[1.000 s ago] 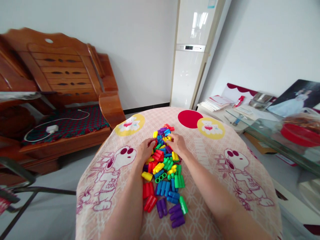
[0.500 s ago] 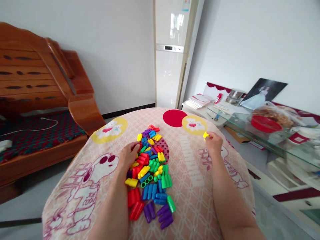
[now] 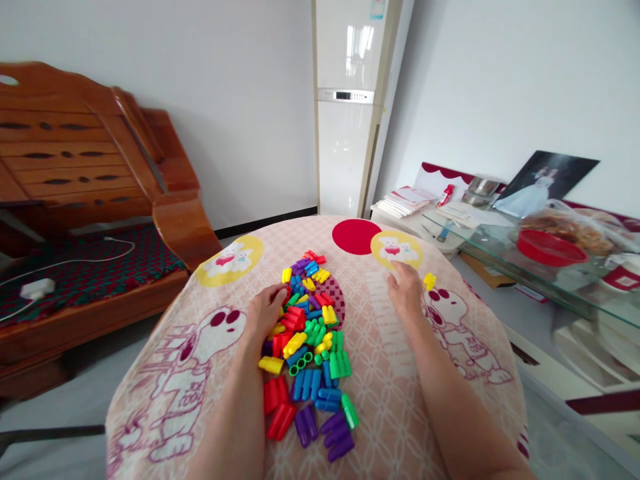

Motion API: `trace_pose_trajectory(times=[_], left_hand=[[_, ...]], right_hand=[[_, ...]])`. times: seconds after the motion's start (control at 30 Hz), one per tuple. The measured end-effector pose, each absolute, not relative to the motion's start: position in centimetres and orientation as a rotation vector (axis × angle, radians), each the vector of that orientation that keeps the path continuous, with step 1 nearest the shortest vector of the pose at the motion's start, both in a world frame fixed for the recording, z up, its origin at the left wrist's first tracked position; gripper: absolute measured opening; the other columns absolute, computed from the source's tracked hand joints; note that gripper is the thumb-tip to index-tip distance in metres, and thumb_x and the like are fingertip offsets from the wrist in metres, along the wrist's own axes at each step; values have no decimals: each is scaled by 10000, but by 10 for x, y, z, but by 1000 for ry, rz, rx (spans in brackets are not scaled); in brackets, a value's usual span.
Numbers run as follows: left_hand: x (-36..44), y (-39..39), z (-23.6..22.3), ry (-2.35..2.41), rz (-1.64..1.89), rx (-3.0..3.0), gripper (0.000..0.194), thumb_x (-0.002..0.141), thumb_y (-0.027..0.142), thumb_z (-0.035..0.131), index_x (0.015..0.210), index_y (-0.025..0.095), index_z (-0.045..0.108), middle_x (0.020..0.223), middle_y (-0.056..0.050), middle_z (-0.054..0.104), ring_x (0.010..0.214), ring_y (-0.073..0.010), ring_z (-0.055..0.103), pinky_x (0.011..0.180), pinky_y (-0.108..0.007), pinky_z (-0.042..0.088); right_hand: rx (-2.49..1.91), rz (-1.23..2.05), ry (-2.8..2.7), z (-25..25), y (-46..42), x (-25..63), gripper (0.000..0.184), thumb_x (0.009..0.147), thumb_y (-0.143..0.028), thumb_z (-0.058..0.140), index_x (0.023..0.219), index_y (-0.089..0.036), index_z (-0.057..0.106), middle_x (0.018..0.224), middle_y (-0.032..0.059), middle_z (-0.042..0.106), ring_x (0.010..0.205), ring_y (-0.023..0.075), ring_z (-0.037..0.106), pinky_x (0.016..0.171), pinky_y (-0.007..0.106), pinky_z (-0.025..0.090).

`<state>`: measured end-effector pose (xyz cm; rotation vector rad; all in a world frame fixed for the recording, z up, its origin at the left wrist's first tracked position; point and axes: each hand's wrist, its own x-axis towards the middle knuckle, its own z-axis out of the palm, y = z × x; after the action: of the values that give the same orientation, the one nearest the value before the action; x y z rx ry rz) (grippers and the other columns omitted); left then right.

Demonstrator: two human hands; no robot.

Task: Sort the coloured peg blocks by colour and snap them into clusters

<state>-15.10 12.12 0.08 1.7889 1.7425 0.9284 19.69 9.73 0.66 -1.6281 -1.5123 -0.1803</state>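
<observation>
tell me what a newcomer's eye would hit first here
Probably the multicoloured pile of plastic building blocks on the cartoon-printed tablecloth, with the left hand at its left edge. Next might come the lone yellow block, just right of the right hand.

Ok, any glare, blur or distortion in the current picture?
Head view throughout: bright glare high on the tall white unit; the wooden bench leans, likely wide-angle distortion; the blocks look fairly crisp; detail below the glass shelf looks smeared.
</observation>
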Motion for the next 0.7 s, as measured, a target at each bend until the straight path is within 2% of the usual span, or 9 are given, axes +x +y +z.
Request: trace_pose_trajectory(times=[0.23,0.4,0.53,0.7], left_hand=[[-152,119,2,1693,954,1773,406,905,382,469,1154,193,727,1150,-82,746,1027,-242,686,934,-346,509],[-151,119,0,1672,991,1768,361,902,361,491,1122,212,735,1164,-66,744,1048,-236,678,947,-355,510],[-150,120,0,1675,995,1747,344,902,335,495,1121,220,735,1159,-61,746,1054,-233,679,944,-359,512],[-150,119,2,1683,983,1741,342,900,330,500,1112,207,739,1146,-69,748,1046,-229,683,929,-344,512]], right_hand=[[-1336,201,-1991,-2,120,88,398,919,-173,438,1254,-152,652,1234,152,671,1151,269,585,1038,410,451],[-1319,196,-2021,4,139,59,340,913,-154,472,1157,-202,704,1196,100,685,1140,244,589,1040,367,438],[-1456,193,-1939,-5,153,52,312,851,-120,559,1104,-200,723,1164,105,701,1112,256,596,1020,387,439],[-1520,218,-1920,-19,158,59,285,836,-131,614,1095,-189,717,1120,108,718,1068,253,615,980,377,454]])
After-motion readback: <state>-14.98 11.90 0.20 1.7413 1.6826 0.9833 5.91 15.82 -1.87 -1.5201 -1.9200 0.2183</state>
